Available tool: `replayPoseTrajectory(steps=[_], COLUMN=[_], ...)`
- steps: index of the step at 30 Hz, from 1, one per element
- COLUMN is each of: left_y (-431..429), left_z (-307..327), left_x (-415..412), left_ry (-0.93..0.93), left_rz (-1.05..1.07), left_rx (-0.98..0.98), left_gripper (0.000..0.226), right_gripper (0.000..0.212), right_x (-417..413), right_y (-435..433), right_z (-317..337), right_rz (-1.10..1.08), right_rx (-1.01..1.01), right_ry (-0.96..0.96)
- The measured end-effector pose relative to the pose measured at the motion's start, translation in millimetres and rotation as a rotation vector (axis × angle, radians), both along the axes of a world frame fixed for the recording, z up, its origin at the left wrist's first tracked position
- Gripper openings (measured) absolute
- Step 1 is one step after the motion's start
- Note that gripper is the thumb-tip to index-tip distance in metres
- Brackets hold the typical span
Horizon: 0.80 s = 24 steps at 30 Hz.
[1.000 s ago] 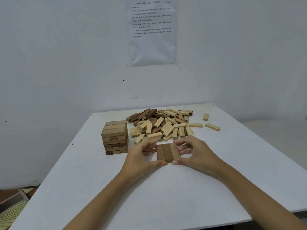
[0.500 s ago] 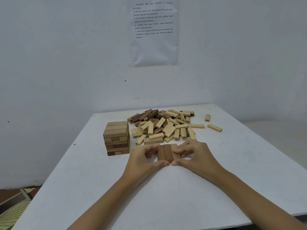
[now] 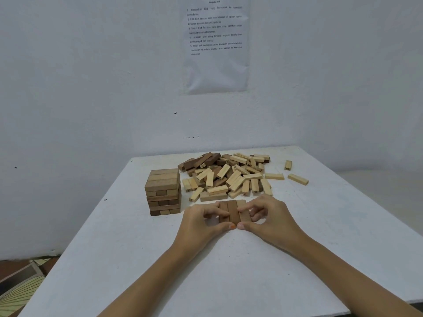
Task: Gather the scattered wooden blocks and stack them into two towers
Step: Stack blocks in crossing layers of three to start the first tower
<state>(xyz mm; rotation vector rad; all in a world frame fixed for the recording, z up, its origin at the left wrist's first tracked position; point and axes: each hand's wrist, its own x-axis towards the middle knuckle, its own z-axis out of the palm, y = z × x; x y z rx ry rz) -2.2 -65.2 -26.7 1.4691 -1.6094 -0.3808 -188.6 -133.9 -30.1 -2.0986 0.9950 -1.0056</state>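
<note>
Three dark wooden blocks (image 3: 232, 211) lie side by side in a flat row on the white table (image 3: 251, 271). My left hand (image 3: 201, 223) grips the row from its left side, thumb at the near end and fingers curled over the top. My right hand (image 3: 267, 219) holds it from the right in the same way, and the two thumbs almost meet. Left of the hands stands a short tower (image 3: 163, 192) of stacked blocks. Behind the row lies a loose pile of light and dark blocks (image 3: 226, 176).
Three light blocks (image 3: 297, 179) lie apart at the pile's right side. The table stands in a corner of white walls, with a printed sheet (image 3: 215, 42) taped up behind. A patterned floor (image 3: 18, 291) shows past the table's left edge.
Both hands have closed in tighter on the three-block row, fingers now curled over its top. The view has tilted slightly; the row stays in place.
</note>
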Motion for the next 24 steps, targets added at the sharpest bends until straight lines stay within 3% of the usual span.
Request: replayPoseTrajectory(steps=[5, 9, 14, 24], left_y=[-1.6, -3.7, -12.1, -14.7], left_z=[2.6, 7.7, 9.3, 7.6], left_x=[9.7, 14.7, 17.9, 19.4], left_ry=[-0.064, -0.062, 0.004, 0.048], left_rz=[-0.037, -0.142, -0.183, -0.235], left_rx=[0.029, 0.124, 0.186, 0.209], left_gripper=[0.064, 0.07, 0.082, 0.077], right_gripper=[0.06, 0.073, 0.076, 0.079], right_x=[-8.4, -13.4, -11.0, -9.7], right_y=[-7.6, -17.6, -31.3, -34.4], right_z=[7.4, 17.0, 20.9, 8.8], right_rz=[0.083, 0.205, 0.264, 0.255], right_rx=[0.169, 0.252, 0.188, 0.104], right_ry=[0.081, 0.122, 0.231, 0.174])
